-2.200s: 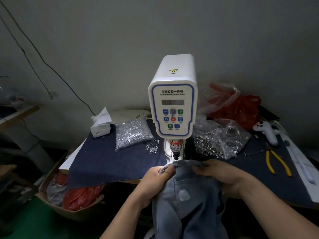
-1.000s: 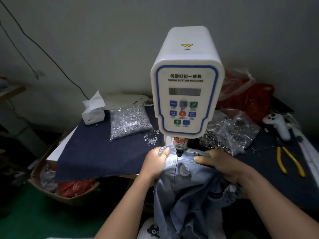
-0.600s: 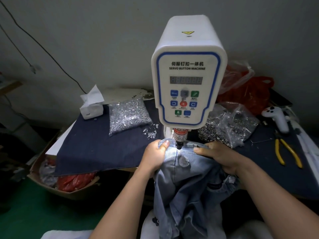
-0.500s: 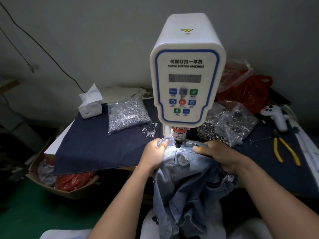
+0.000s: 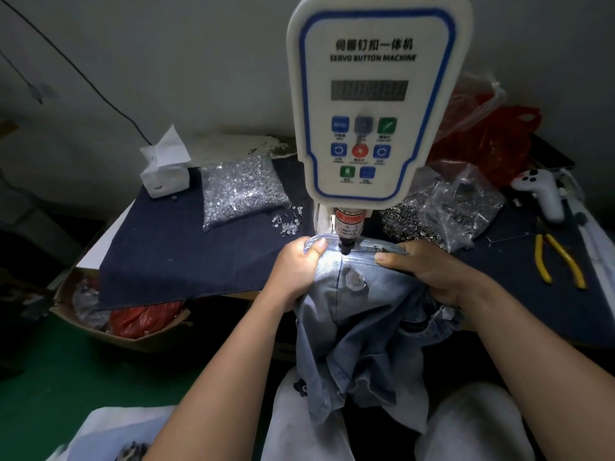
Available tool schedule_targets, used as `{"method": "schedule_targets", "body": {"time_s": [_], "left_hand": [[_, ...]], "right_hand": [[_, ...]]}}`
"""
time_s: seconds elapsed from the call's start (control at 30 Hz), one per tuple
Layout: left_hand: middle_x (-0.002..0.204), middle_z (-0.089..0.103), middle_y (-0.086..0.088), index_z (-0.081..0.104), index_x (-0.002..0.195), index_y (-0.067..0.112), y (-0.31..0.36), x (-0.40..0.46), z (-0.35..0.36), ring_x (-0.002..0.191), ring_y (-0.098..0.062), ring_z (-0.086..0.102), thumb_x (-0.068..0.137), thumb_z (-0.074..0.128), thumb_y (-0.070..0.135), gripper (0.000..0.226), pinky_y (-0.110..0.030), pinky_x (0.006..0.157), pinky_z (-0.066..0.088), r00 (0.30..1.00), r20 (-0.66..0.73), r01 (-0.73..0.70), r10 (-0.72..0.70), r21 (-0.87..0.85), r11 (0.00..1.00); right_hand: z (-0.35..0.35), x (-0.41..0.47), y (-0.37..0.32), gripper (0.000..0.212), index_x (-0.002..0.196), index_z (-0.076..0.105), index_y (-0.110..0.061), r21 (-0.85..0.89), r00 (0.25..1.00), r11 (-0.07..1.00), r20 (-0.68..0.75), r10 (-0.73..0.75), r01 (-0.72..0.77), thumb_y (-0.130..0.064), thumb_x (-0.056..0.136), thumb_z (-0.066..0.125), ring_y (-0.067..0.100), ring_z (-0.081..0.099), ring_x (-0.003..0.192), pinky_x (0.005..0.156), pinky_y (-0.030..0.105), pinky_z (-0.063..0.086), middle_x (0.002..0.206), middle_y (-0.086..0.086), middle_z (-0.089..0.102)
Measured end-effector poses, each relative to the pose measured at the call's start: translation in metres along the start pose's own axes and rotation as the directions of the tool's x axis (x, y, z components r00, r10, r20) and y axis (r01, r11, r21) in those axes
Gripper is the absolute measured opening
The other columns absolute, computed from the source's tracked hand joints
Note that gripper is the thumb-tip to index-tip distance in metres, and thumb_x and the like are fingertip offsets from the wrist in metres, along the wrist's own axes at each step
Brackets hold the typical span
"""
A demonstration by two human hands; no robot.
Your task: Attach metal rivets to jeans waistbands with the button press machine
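Dark blue cloth [image 5: 186, 254] covers the table, where 1 pair of jeans [image 5: 362, 314] hangs off the front edge with its waistband [image 5: 366, 245] under the plunger [image 5: 346, 232] of the 1 white button machine [image 5: 372, 104]. 2 hands stretch the band: the left hand [image 5: 296, 271] grips its end with fingers curled and thumb on top, the right hand [image 5: 429, 271] pinches it just beside the plunger. Further out lie 2 bags of rivets [image 5: 239, 191] [image 5: 446, 207], 1 tissue box [image 5: 164, 171] and 1 pair of yellow pliers [image 5: 559, 261]; compared with 0.5 s ago the machine looms closer, the grips unchanged.
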State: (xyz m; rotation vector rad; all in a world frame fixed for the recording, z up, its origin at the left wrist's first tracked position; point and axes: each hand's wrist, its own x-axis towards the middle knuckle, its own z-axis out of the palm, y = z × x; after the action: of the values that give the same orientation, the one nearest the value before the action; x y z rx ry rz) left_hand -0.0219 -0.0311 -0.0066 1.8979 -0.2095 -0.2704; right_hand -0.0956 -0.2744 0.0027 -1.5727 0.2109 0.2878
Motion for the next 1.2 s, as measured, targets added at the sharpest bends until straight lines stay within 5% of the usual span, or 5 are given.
{"method": "schedule_targets", "body": {"time_s": [0.3,0.57,1.2], "left_hand": [[0.084,0.073,0.007,0.073,0.093,0.008,0.0021,-0.0011,-0.0003,0.077,-0.007,0.062,0.105,0.060,0.030,0.029,-0.030,0.077,0.049,1.000,0.003,0.011,-0.011,-0.014,1.000],[0.086,0.074,0.002,0.073,0.093,0.008,0.0015,0.0004,-0.0002,0.079,-0.011,0.062,0.106,0.059,0.031,0.029,-0.035,0.081,0.051,1.000,0.011,0.028,-0.028,-0.021,0.999],[0.078,0.072,0.010,0.073,0.091,0.010,-0.0009,0.0015,0.0002,0.067,0.002,0.060,0.105,0.061,0.028,0.026,-0.018,0.066,0.048,1.000,0.015,0.014,-0.013,-0.044,0.999]], "right_hand": [[0.0000,-0.0005,-0.0007,0.041,0.093,0.081,-0.011,0.022,1.000,1.000,0.021,-0.005,0.004,-0.044,0.071,0.086,0.023,0.075,0.082,0.065,0.026,0.056,0.097,0.017,0.078],[0.0013,-0.0015,-0.0028,0.035,0.087,0.082,-0.013,0.003,1.000,1.000,0.019,0.001,-0.001,-0.044,0.072,0.084,0.022,0.076,0.079,0.063,0.024,0.055,0.093,0.015,0.078],[0.0002,-0.0020,-0.0033,0.047,0.107,0.078,-0.008,-0.002,0.999,1.000,0.033,0.029,-0.029,-0.042,0.074,0.084,0.032,0.074,0.101,0.081,0.032,0.059,0.109,0.018,0.076]]}}
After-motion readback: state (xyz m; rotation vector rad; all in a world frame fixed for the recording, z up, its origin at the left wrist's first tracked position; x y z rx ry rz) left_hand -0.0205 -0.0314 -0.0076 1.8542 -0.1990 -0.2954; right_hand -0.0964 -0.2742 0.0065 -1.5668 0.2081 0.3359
